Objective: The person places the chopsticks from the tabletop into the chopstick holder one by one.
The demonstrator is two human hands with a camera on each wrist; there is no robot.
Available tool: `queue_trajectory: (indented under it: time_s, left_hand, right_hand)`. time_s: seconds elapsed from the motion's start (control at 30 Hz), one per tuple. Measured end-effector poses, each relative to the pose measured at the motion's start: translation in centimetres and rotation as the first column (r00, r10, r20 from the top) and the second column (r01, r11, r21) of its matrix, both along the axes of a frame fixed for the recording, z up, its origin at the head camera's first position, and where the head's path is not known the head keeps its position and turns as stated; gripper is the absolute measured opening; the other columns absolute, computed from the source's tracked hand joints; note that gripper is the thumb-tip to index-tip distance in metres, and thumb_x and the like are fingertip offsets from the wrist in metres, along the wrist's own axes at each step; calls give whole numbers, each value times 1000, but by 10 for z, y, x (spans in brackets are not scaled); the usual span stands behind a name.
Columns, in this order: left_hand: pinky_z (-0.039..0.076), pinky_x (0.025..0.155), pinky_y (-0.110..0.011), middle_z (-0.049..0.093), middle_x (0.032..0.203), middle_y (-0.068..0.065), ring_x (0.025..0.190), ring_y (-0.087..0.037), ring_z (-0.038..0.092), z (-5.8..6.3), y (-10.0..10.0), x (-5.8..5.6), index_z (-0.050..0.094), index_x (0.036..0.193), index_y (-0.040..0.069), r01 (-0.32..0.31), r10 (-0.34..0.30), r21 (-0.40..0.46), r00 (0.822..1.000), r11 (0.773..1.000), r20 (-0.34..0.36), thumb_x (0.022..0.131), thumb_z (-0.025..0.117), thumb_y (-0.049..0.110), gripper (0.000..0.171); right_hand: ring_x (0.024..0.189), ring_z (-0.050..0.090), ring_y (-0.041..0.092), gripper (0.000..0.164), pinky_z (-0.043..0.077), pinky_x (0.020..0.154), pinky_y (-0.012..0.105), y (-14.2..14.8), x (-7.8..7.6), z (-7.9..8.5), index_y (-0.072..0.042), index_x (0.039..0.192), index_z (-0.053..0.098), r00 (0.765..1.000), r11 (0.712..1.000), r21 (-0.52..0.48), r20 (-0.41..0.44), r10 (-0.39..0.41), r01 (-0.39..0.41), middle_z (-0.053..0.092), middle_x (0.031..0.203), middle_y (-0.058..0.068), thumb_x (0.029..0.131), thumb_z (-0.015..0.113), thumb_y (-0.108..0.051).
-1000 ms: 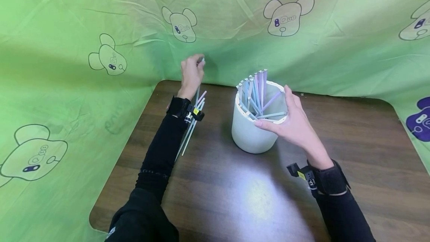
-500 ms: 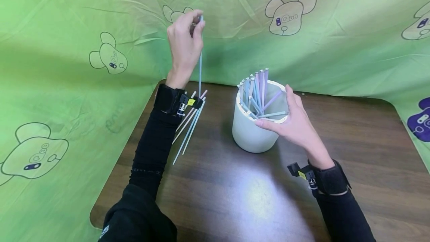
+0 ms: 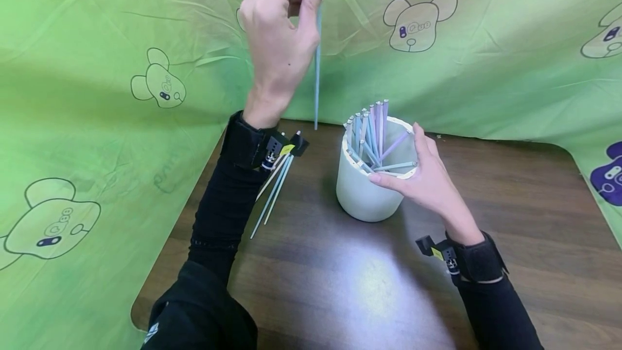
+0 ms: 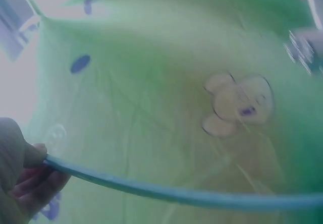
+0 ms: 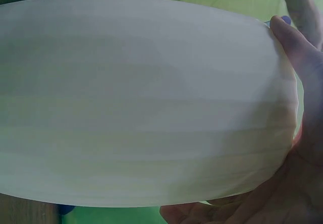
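Note:
My left hand (image 3: 286, 36) is raised at the top of the head view and pinches a thin blue straw-like stick (image 3: 318, 80) near its upper end. The stick hangs nearly upright, clear of the pile below. In the left wrist view the same blue stick (image 4: 176, 193) runs out from thumb and fingers. My right hand (image 3: 427, 182) grips the rim of a white cylindrical container (image 3: 366, 199), thumb at the front, fingers round the far right side. Several blue, white and purple sticks (image 3: 371, 131) lean inside it. The container's wall (image 5: 141, 103) fills most of the right wrist view.
Several loose sticks (image 3: 277, 193) lie on the brown wooden table (image 3: 311, 280), left of the container and partly hidden by the left wrist. A green cloth (image 3: 495, 85) with printed bear heads hangs behind the table and along its left side.
My left hand has risen from the loose sticks, lifting the blue stick up and slightly right until its lower end came free of the pile. The right hand and container have stayed put.

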State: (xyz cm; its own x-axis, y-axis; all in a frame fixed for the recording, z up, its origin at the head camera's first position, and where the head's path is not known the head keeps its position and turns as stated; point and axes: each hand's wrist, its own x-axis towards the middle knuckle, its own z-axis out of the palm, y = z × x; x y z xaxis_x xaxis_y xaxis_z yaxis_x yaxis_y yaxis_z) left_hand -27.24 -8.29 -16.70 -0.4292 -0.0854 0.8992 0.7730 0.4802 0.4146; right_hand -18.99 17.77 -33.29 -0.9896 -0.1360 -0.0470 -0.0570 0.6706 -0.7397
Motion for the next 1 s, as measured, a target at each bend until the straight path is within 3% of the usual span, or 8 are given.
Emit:
queue_trajectory:
  time_s: [0.27, 0.43, 0.77, 1.0]
  left_hand:
    - [59, 77, -18, 74, 86, -15, 75, -8, 68, 20, 21, 11, 75, 99, -4, 86, -80, 67, 992, 994, -94, 95, 68, 6, 13]
    - [59, 79, -18, 75, 86, -17, 77, -9, 71, 23, 36, 15, 74, 95, -7, 156, -147, 67, 983, 986, -112, 94, 67, 3, 12]
    - [57, 80, -12, 74, 102, -16, 85, -9, 75, 3, 68, 16, 70, 112, -7, 274, -273, -17, 961, 962, 32, 98, 65, 8, 21]
    - [52, 81, -6, 73, 100, -12, 88, -10, 73, -17, 87, 17, 69, 115, -5, 300, -290, -126, 953, 946, 90, 98, 64, 9, 22]
  right_hand:
    - [154, 21, 39, 136, 27, 117, 70, 1, 0, -1, -30, 162, -10, 1000, 1000, -1, -9, 1, -1, 6, 171, 12, 71, 86, -58]
    - [154, 20, 38, 135, 26, 118, 70, 1, 0, -1, -31, 162, -9, 1000, 1000, -9, -15, -1, 1, 7, 171, 12, 71, 87, -58]
    - [154, 21, 38, 135, 27, 118, 69, 1, 1, -1, -31, 162, -8, 1000, 1000, -6, -27, 2, -2, 9, 171, 13, 71, 87, -58]
    - [154, 20, 39, 135, 25, 118, 69, 0, 0, 0, -29, 162, -9, 1000, 1000, -11, -24, 7, -8, 8, 171, 14, 71, 86, -57]
